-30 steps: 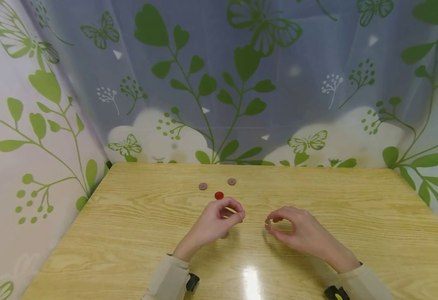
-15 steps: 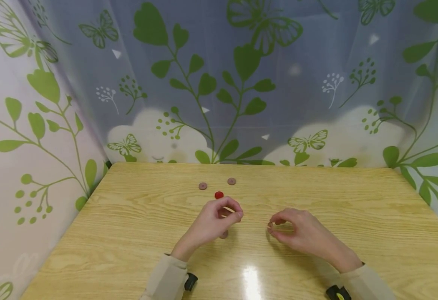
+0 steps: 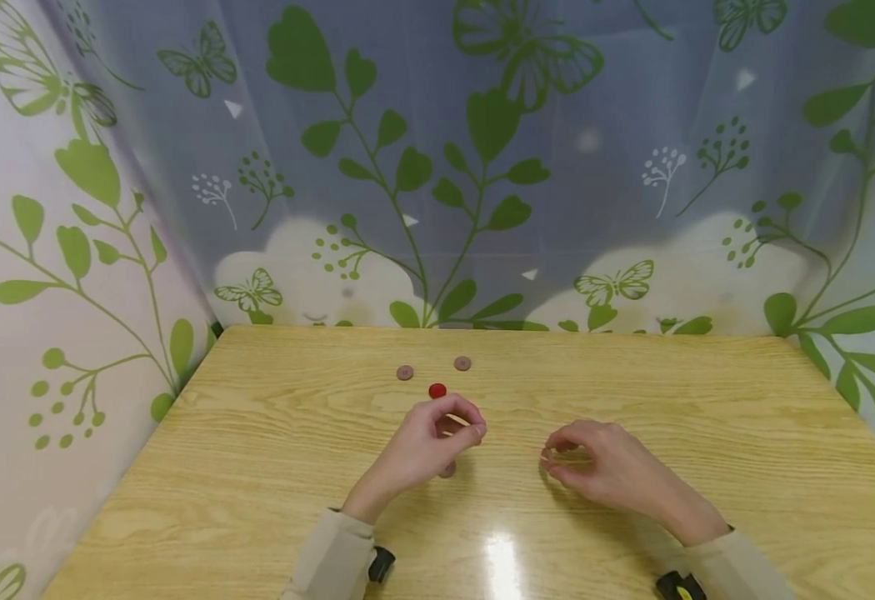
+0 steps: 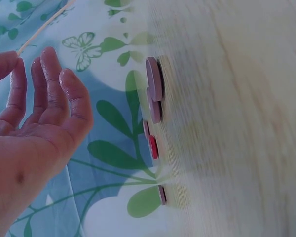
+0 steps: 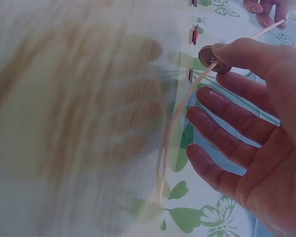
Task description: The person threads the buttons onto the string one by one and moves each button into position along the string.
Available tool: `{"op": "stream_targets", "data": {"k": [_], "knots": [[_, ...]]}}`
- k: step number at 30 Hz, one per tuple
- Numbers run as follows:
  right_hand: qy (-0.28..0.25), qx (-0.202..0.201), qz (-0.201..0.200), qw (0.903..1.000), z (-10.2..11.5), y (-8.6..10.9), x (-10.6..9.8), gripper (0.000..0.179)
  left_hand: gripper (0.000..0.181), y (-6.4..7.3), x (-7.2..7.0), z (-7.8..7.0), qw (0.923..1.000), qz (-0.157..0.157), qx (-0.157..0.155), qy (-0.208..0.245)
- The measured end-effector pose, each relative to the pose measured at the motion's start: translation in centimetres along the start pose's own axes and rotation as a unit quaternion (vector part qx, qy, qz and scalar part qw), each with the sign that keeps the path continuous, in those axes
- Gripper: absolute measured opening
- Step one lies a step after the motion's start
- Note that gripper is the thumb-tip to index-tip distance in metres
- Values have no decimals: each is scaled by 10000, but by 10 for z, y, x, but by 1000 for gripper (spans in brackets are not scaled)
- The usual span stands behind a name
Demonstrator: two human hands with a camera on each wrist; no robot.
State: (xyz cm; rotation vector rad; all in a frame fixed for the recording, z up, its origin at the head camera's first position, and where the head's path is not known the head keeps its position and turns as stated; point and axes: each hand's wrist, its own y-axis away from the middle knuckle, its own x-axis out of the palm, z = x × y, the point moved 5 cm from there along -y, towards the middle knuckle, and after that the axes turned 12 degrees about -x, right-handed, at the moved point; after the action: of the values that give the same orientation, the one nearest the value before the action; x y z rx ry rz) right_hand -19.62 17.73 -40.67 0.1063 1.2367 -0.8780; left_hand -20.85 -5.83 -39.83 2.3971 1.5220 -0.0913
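My left hand (image 3: pixel 421 450) pinches the end of a thin pale cord (image 4: pixel 45 24) between thumb and index finger, the other fingers loosely bent. On the right, my right hand (image 3: pixel 612 465) pinches a brown button (image 5: pixel 206 57) by its edge between thumb and index finger. The cord passes through that button and its tail droops below it in the right wrist view. Under the left wrist a brown button (image 3: pixel 447 470) lies partly hidden on the table. Just beyond the left hand's knuckles is a red button (image 3: pixel 437 390).
Two more brown buttons, one on the left (image 3: pixel 405 372) and one on the right (image 3: pixel 463 363), lie flat farther back on the wooden table (image 3: pixel 670 392). Behind the table hangs a curtain (image 3: pixel 595 167) printed with leaves and butterflies.
My right hand has drawn slightly right and toward me with the button, widening the gap between the hands. The left hand has barely moved and still pinches the cord.
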Motion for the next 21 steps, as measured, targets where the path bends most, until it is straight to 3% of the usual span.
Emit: {"op": "stream_targets", "data": {"k": [21], "knots": [[167, 213, 286, 9992, -7, 10, -5, 14, 10, 4, -4, 1, 9999, -100, -17, -66]]}}
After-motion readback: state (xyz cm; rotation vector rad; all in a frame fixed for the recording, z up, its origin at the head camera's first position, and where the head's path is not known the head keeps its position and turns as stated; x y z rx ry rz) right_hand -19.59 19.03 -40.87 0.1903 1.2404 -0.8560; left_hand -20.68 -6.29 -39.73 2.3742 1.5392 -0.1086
